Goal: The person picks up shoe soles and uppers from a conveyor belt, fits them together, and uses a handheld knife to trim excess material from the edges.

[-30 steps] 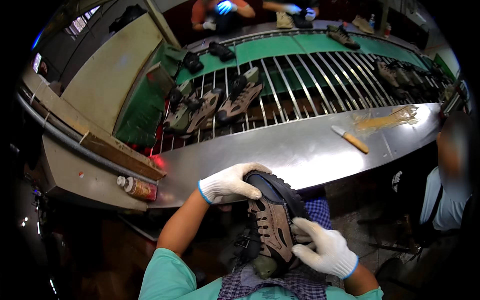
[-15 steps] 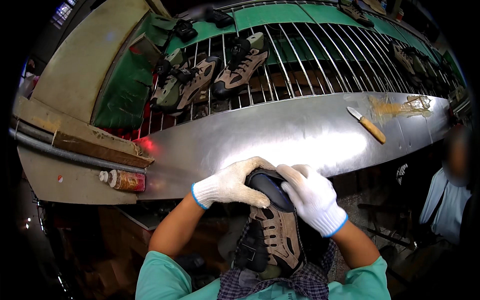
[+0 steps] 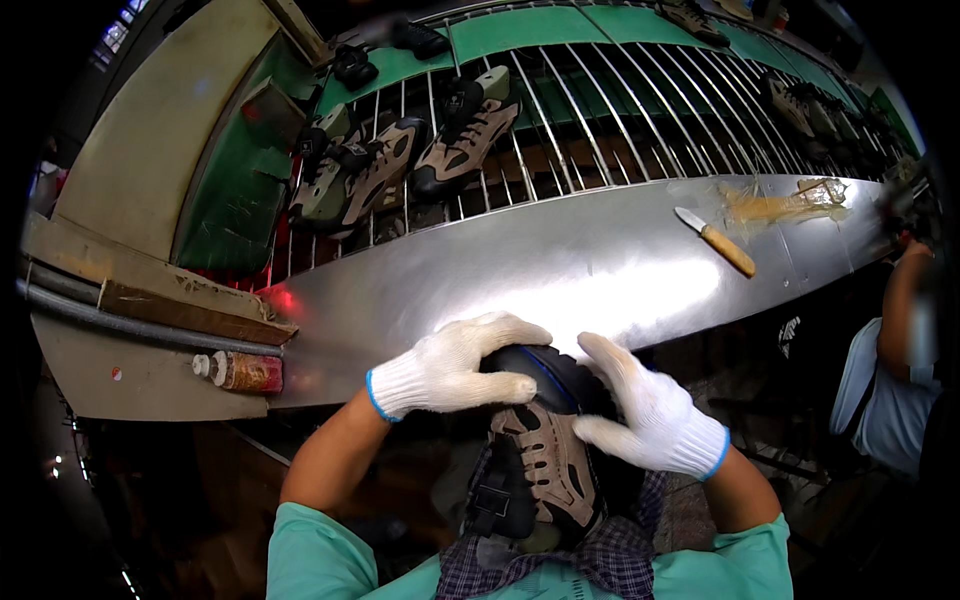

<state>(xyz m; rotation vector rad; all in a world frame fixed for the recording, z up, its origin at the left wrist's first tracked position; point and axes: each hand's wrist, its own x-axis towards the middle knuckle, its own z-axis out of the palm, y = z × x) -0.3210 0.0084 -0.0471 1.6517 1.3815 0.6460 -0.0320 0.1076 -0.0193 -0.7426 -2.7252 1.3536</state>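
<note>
A brown and black shoe (image 3: pixel 556 462) rests against my body at the lower middle, its toe pointing away from me. My gloved left hand (image 3: pixel 448 372) wraps round the black toe cap (image 3: pixel 533 368), thumb across its near side. To the right of the toe, my gloved right hand (image 3: pixel 655 412) is open, thumb and fingers apart. Its fingertips lie close to the toe's right side; whether they touch it I cannot tell. A black tongue or flap (image 3: pixel 497 490) hangs at the shoe's left side. The sole is hidden from view.
A metal ledge (image 3: pixel 470 282) runs in front of me, with a wooden-handled knife (image 3: pixel 728 250) on its right part. Several shoes (image 3: pixel 468 135) stand on the bar rack (image 3: pixel 590 120) beyond. A red bottle (image 3: pixel 250 371) lies at left. Another person's arm (image 3: pixel 898 310) shows at far right.
My right hand has come away from the toe cap toward the right and spread its fingers. The left hand keeps its hold. At far right, the other person's arm has come into sight.
</note>
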